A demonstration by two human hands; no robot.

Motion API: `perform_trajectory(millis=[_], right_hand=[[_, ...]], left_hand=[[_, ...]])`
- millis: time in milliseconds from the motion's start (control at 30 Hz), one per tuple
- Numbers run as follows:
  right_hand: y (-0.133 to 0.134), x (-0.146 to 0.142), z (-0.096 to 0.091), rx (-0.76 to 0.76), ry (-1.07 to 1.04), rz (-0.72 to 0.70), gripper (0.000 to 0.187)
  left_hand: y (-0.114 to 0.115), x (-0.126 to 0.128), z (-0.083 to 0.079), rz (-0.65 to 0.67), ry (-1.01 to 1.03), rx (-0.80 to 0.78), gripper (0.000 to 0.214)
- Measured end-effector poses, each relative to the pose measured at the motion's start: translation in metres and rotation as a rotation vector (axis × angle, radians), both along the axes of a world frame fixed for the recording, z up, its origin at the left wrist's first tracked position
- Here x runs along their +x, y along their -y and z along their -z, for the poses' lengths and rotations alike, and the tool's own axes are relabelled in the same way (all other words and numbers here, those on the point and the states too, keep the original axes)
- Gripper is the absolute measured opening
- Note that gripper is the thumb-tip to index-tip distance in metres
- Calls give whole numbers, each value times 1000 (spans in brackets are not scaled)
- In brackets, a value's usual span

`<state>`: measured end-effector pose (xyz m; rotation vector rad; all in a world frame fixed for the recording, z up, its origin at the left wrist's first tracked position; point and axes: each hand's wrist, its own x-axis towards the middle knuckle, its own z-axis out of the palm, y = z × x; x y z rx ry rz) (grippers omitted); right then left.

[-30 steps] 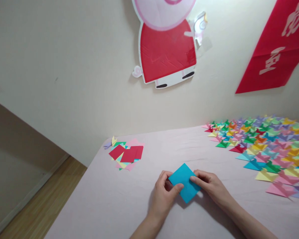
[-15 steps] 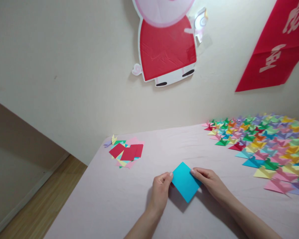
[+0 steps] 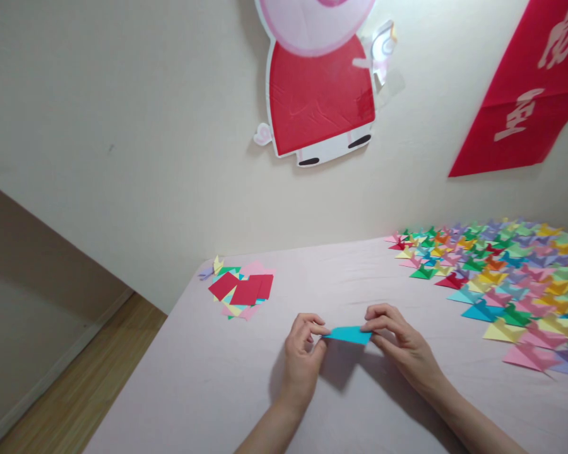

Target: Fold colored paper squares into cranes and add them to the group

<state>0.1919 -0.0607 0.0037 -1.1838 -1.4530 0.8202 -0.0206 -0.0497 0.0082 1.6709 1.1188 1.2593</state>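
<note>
A blue square of paper (image 3: pixel 346 334) hangs just above the pink table (image 3: pixel 218 378), tilted so that I see it nearly edge-on as a thin strip. My left hand (image 3: pixel 303 359) pinches its left corner between thumb and fingers. Its right corner is pinched by my right hand (image 3: pixel 397 340). Both forearms come in from the bottom edge.
A loose pile of coloured paper squares (image 3: pixel 240 289), red ones on top, lies at the table's far left. Several folded paper shapes (image 3: pixel 506 284) in many colours cover the right side. The wall behind carries a cartoon cut-out (image 3: pixel 319 82) and a red banner (image 3: pixel 525 101). Wooden floor (image 3: pixel 76 384) lies left.
The blue paper, which showed its flat face before, has tipped up and now looks like a narrow strip. Both hands have shifted to pinch its left and right corners.
</note>
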Motion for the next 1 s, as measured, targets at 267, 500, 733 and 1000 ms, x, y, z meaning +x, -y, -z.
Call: perform_trajectory(millis=[267,500,733,1000], right_hand=[[2,1,7,50,-73,17,17],[3,-6,-5,-342,-426,-8,38],[-1,-1,-2,-466,-473,-107,60],[1,5,-10,88,245,15,17]], left_hand=[[7,1,0,-21,-16,183,22],[7,1,-1,32,-54,229,22],[7,-1,-7,150,-239,404,21],[7,-3,-9,0,-303,487,29]])
